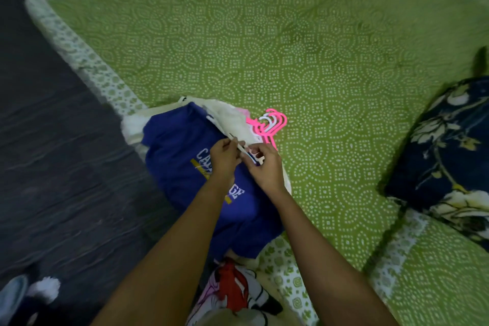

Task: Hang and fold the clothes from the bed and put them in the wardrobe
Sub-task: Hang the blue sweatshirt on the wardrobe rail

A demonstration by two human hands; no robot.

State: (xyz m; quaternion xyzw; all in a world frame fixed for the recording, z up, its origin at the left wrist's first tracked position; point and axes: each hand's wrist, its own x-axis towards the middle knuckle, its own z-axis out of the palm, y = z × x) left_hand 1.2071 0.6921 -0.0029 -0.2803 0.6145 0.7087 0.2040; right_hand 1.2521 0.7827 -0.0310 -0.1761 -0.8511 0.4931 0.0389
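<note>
- Grip: left hand (225, 157) and right hand (266, 169) both pinch the white hanger (239, 144) above the blue shirt (177, 156).
- Risk: the fingertip hold may slip, and the hook could snag fabric.

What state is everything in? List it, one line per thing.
Left hand: pinches the white hanger.
Right hand: grips the same hanger from the other side.
Blue T-shirt: unfolded, lying at the bed's edge beneath both hands.
Pink hangers: bunched together, lying on the green bed sheet.
Floral pillow: resting on the bed.
</note>
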